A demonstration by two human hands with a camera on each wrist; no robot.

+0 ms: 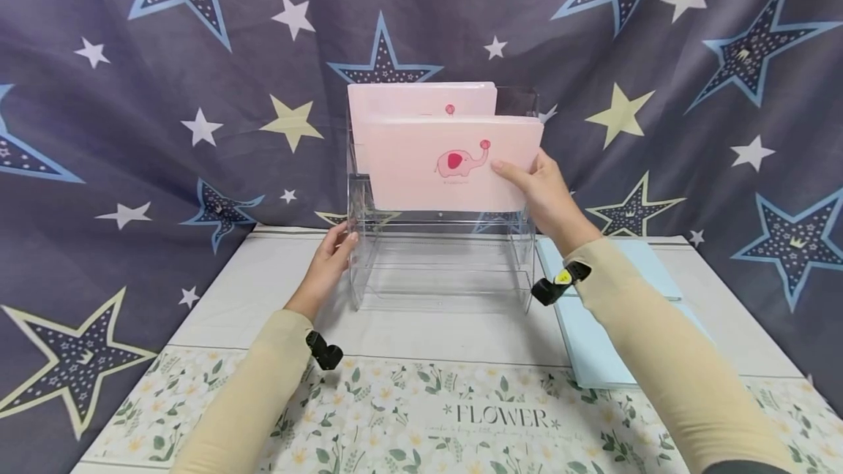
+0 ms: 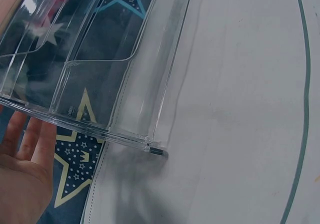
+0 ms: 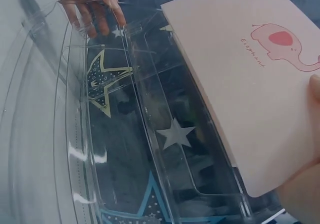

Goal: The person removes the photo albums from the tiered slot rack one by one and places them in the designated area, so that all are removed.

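A clear plastic tiered file rack stands on the white table mat. My right hand pinches the right edge of a pink folder with an elephant print, held at the rack's second tier; the folder fills the right of the right wrist view above the rack's tiers. A second pink folder sits in the rear tier. My left hand rests with straight fingers against the rack's left side wall, its fingers just below the rack's clear wall.
Light blue folders lie on the table right of the rack, partly under my right forearm. A floral mat marked FLOWER covers the near table. A dark star-printed cloth hangs behind.
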